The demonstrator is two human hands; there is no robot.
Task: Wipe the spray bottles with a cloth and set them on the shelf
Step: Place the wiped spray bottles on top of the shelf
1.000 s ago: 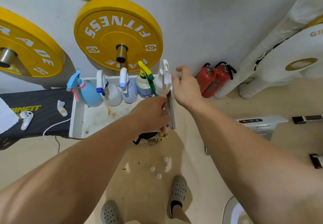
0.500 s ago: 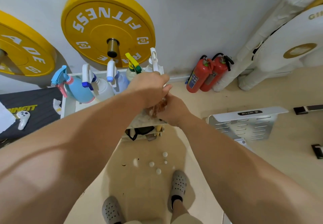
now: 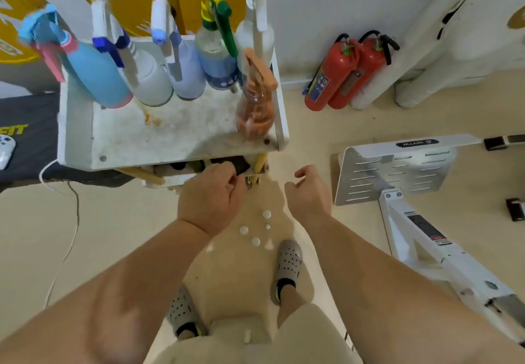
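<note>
Spray bottles (image 3: 147, 79) stand in a row on the shelf (image 3: 170, 136), an orange bottle (image 3: 255, 107) nearest. Left hand (image 3: 210, 196) reaches below, fingers curled, contents unclear; right hand (image 3: 308, 193) hangs loosely open, empty. Next, probably, fetch another bottle or the cloth.

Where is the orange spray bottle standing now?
In the head view, the orange spray bottle stands upright at the near right corner of the shelf, just in front of the white bottle, apart from both hands.
</note>
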